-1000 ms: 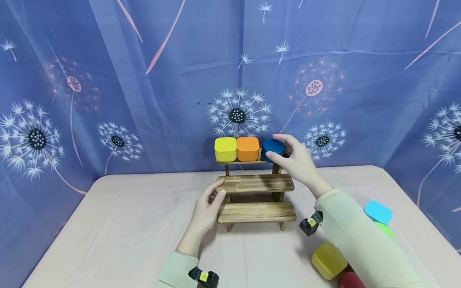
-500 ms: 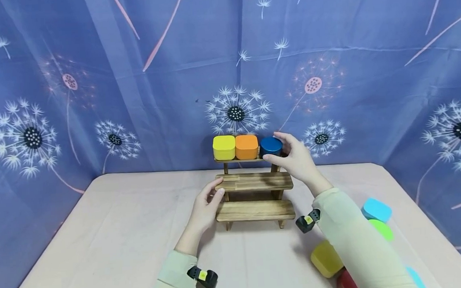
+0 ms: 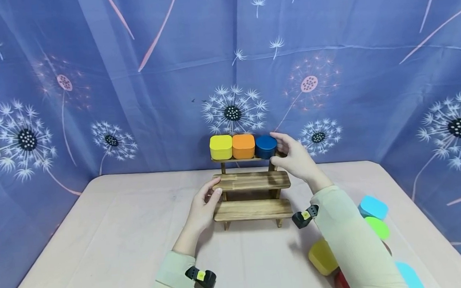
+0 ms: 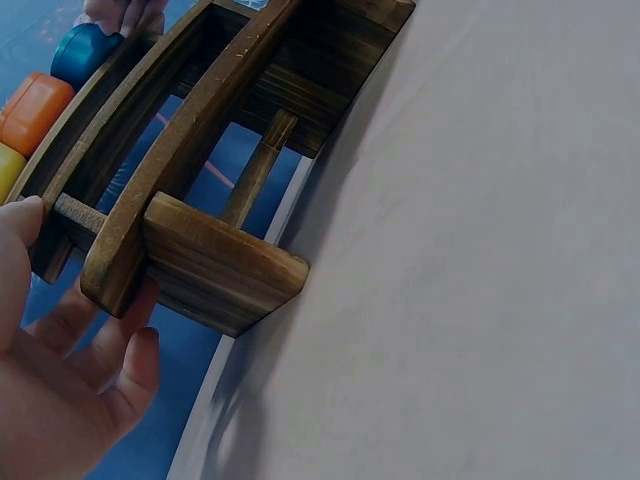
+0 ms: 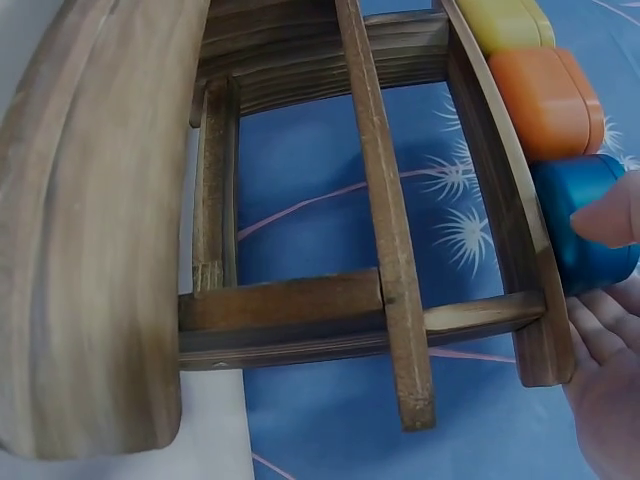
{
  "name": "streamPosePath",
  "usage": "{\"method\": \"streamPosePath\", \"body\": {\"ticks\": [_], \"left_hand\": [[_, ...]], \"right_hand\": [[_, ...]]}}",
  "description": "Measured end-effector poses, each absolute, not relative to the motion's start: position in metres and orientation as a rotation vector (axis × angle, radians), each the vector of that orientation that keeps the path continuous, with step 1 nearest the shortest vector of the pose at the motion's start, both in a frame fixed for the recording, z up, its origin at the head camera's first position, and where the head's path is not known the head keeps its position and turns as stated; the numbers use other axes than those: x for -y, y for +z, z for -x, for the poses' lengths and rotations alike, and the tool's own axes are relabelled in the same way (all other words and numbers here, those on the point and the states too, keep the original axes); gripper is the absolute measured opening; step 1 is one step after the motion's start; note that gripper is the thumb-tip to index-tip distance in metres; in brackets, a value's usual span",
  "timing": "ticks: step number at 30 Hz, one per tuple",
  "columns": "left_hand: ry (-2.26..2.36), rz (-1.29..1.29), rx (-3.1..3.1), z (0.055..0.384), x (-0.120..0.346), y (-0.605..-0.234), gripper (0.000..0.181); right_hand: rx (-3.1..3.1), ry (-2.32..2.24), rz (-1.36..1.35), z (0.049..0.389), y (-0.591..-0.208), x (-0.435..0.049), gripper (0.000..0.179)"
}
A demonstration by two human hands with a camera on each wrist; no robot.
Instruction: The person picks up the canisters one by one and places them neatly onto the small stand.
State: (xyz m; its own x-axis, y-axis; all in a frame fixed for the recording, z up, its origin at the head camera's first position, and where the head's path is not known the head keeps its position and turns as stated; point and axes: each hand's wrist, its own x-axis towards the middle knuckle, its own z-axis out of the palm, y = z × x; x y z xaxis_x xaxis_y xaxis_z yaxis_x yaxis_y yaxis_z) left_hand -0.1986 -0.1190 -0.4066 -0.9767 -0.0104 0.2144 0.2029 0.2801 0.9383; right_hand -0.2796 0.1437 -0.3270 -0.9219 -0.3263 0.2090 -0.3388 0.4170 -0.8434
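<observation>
Item: blue box (image 3: 266,147), round-topped. Location: right end of the top shelf (image 5: 508,200), farthest step of a wooden stand (image 3: 254,209); to its left, the orange box (image 3: 243,146), then the yellow box (image 3: 221,147). Right hand (image 3: 300,161): thumb on the box's near side, fingers round its right and far side, holding it; fingertips partly hidden, so how firmly cannot be told. Left hand (image 3: 202,207): thumb and fingers pinching the left end of the middle shelf (image 3: 254,181). Handling, as judged: keep the box level, ease it gently left, bring its whole base onto the wood, steady the stand, release without dragging. Orientation: box upright, top upward, no evident long axis; stand's long axis left to right, steps descending toward the near side. Support: pale-covered bench (image 3: 121,238).
</observation>
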Motion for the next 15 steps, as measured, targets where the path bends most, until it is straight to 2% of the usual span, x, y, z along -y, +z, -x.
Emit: {"method": "streamPosePath", "body": {"ticks": [7, 15], "left_hand": [[-1.788, 0.174, 2.340, 0.216, 0.124, -0.434, 0.037], [-1.781, 0.203, 2.320, 0.215, 0.124, -0.436, 0.036]], "right_hand": [[2.604, 1.604, -0.628, 0.280, -0.328, -0.142, 0.067], [2.623, 1.552, -0.602, 0.279, -0.328, -0.141, 0.069]]}}
